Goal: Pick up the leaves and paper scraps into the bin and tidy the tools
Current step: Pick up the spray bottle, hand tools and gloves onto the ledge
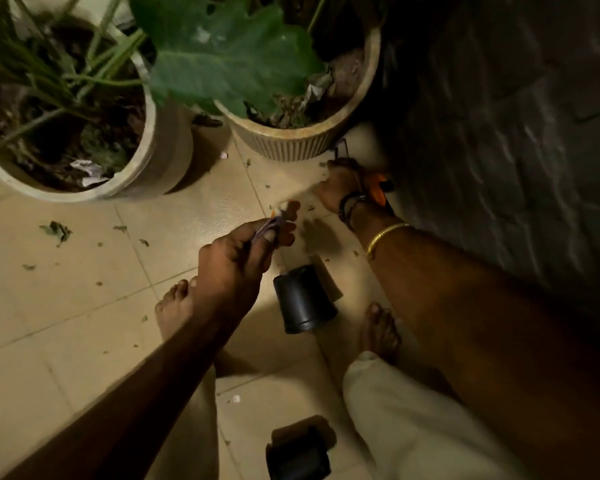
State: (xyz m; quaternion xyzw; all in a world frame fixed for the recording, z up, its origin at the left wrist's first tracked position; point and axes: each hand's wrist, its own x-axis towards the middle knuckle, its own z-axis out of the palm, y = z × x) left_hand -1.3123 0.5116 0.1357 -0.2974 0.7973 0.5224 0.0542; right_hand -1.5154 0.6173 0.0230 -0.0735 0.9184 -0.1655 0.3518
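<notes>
My left hand [236, 261] grips a thin purple-handled tool [279, 216] with a white and orange tip, held over the tiled floor. By the dark wall, my right hand [340, 183] is curled on an orange-and-black tool [378, 188] beside the ribbed pot [291, 143]. Small leaf bits [58, 230] lie scattered on the tiles to the left. Crumpled paper scraps sit in the left pot's soil [89, 171] and in the ribbed pot [312, 91]. A black container [303, 299] lies on its side between my feet.
Two large potted plants stand at the top, the left pot [146, 168] and the ribbed one. A rough dark wall [499, 133] runs along the right. Another black container [298, 452] sits at the bottom. Tiny white scraps [236, 398] dot the floor.
</notes>
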